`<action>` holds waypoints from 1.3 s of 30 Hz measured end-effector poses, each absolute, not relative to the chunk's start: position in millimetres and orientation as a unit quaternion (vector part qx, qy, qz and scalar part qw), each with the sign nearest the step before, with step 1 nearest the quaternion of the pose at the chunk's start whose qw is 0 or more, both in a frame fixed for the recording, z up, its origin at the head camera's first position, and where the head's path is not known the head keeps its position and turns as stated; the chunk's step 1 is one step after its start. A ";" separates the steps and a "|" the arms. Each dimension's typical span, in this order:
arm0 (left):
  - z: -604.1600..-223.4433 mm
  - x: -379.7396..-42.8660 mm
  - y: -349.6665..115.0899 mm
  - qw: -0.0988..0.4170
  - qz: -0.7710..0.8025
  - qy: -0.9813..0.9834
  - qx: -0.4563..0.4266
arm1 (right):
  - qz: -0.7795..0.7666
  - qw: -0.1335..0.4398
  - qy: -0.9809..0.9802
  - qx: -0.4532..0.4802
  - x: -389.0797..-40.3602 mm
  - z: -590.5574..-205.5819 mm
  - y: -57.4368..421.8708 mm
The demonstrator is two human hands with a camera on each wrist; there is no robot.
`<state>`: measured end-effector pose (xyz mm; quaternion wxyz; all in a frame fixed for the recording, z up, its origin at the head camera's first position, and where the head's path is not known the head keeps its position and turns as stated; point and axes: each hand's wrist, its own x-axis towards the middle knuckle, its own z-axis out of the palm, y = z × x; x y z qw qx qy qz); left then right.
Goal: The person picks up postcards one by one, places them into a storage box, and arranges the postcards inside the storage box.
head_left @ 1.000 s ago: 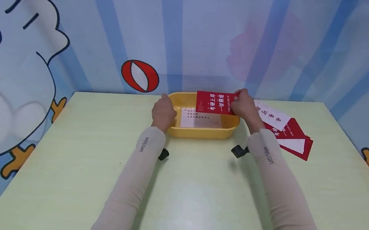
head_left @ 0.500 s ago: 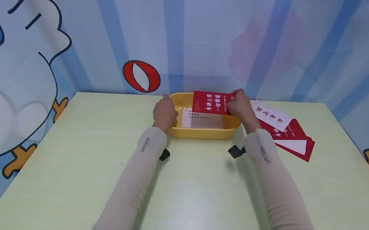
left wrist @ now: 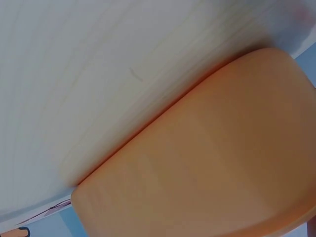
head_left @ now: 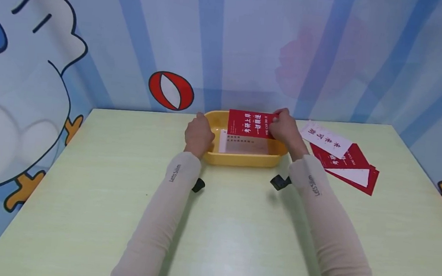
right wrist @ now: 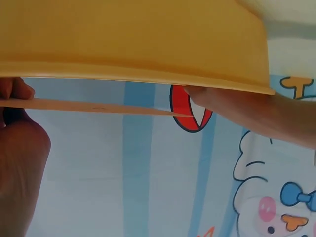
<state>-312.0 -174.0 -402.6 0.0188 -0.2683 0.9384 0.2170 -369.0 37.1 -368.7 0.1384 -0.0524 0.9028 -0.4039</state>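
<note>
A yellow plastic basin [head_left: 243, 160] stands at the back of the table, and its side fills much of the left wrist view. My left hand [head_left: 199, 134] grips its left rim, with the fingertips mostly hidden in the head view. Between thumb and fingers, my right hand [head_left: 287, 129] pinches the right end of a red card [head_left: 248, 123] with white characters. This card is held above the basin; the right wrist view shows it edge-on as a thin strip [right wrist: 98, 106], apart from the rim. Inside the basin lies a pale printed card [head_left: 244, 145], partly covered by the red one.
Right of the basin, several red and white cards lie overlapping: a white one [head_left: 326, 139] on top, a red one [head_left: 340, 157] under it, another red one [head_left: 370, 183] lowest. A patterned blue backdrop [head_left: 249, 47] rises behind the table [head_left: 211, 235].
My right hand has moved a little left with the red card, bringing it further over the basin. My left hand keeps its grip on the rim. The head view has shifted slightly.
</note>
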 end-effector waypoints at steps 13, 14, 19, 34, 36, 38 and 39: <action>-398.7 -308.2 -170.7 0.022 0.221 0.939 -0.265 | -0.412 0.145 0.898 -0.047 -366.9 -376.5 36.6; -398.6 -308.4 -170.7 0.020 0.220 0.939 -0.265 | -0.415 0.145 0.897 -0.046 -367.0 -376.8 36.2; -398.7 -309.9 -171.3 0.020 0.220 0.937 -0.269 | -0.423 0.149 0.893 -0.040 -366.5 -378.8 34.5; -396.9 -307.6 -170.5 0.029 0.219 0.939 -0.263 | -0.425 0.149 0.892 -0.039 -362.1 -387.4 28.5; -397.0 -307.5 -170.6 0.027 0.219 0.939 -0.262 | -0.424 0.146 0.893 -0.041 -361.7 -387.7 28.0; -397.0 -307.3 -170.3 0.026 0.224 0.938 -0.263 | -0.426 0.145 0.892 -0.039 -361.1 -388.4 27.8; -396.9 -307.0 -170.0 0.026 0.226 0.938 -0.263 | -0.427 0.144 0.892 -0.040 -360.6 -388.5 27.9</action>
